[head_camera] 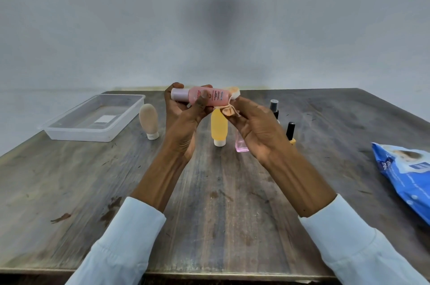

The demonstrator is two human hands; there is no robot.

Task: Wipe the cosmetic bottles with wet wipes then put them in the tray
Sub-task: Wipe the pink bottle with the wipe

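Note:
My left hand (pixel 186 119) grips a pink bottle (pixel 209 96) with a pale lilac cap, held sideways above the table. A crumpled wet wipe (pixel 229 111) wraps the bottle's right end, and my right hand (pixel 257 130) holds the wipe against it. Behind my hands stand a yellow tube (pixel 219 130) on its white cap, a small pink glass bottle (pixel 241 145) partly hidden by my right hand, and a beige tube (pixel 149 120). The clear plastic tray (pixel 76 132) sits at the far left with no bottles in it.
Two black-capped small bottles (pixel 290 132) (pixel 274 105) stand behind my right hand. A blue wet-wipes pack (pixel 404 175) lies at the right edge of the dark wooden table (pixel 221 203). A grey wall rises just behind the table.

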